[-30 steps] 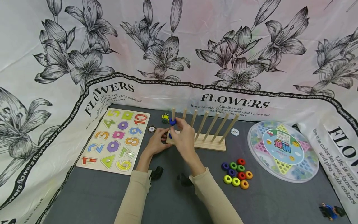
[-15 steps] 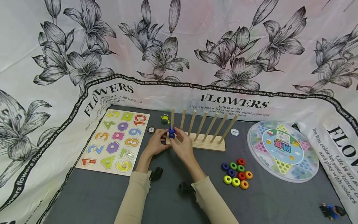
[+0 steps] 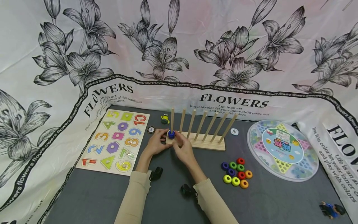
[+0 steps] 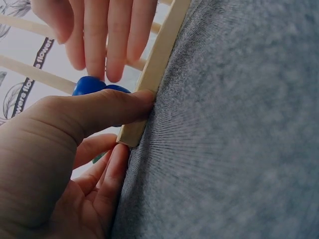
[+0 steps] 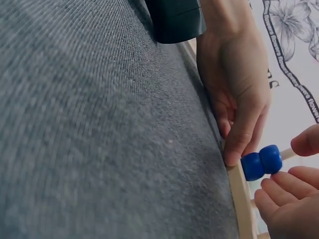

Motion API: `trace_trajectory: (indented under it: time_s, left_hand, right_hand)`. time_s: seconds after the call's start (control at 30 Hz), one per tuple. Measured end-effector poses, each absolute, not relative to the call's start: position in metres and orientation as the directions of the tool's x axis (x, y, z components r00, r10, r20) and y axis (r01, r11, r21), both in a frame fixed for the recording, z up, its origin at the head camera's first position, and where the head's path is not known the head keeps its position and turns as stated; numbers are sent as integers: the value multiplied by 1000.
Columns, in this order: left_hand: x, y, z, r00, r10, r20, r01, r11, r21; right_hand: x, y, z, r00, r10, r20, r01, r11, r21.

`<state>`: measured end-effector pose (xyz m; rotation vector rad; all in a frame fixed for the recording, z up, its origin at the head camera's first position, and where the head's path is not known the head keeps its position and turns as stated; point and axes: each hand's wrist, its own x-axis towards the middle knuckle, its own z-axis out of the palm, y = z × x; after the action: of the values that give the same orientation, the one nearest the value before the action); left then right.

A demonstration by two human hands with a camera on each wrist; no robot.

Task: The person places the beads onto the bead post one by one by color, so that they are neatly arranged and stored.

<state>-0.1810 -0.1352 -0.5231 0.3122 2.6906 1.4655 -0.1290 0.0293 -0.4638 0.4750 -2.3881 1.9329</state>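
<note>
Lower than a second ago, the upper blue bead [image 5: 271, 159] has slid down the leftmost peg [image 3: 172, 118] of the wooden peg stand [image 3: 207, 144] and sits on the lower blue bead [image 5: 252, 167], the two touching. It was pinched partway up that peg earlier; now the right hand [image 3: 184, 151] has let go and lies just to the right of the pair. Its fingers are extended and loose, with nothing between them (whether a fingertip grazes the beads, I cannot tell). The left hand [image 3: 156, 143] clasps the left end of the stand, thumb on the front edge and fingers round the end.

Seven pegs rise from the stand, and both blue beads are on the leftmost. In front of its right end lie ten loose rings [image 3: 241, 178], two each of red, green, orange, yellow and dark blue. Left of the stand is a number puzzle board [image 3: 98, 166], with a small dark disc [image 3: 151, 129] between them. Behind the stand's left end is a small yellow-green toy [image 3: 165, 118]. Just past its right end lies a pale disc [image 3: 234, 132]; farther right, a round game box [image 3: 282, 146], and well to the front right, a toy figure [image 3: 331, 210].
</note>
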Motion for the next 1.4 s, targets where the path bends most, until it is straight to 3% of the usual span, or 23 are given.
trace_trajectory:
  time_s: [0.27, 0.53, 1.0, 1.4]
  left_hand:
    - [-181, -134, -523, -975, 220, 33, 148, 535, 832]
    - [-181, -137, -521, -977, 211, 16, 128, 531, 838]
    - [-180, -135, -520, -976, 219, 7, 127, 538, 833]
    - [-179, -135, -520, -977, 213, 1, 118, 537, 835]
  right_hand:
    - [-119, 53, -456, -955, -231, 187, -226, 157, -961]
    - [-130, 119, -475, -909, -346, 231, -269, 64, -961]
    - [-122, 280, -483, -882, -460, 106, -252, 270, -929]
    - [-115, 333, -492, -892, -449, -50, -126, 355, -926]
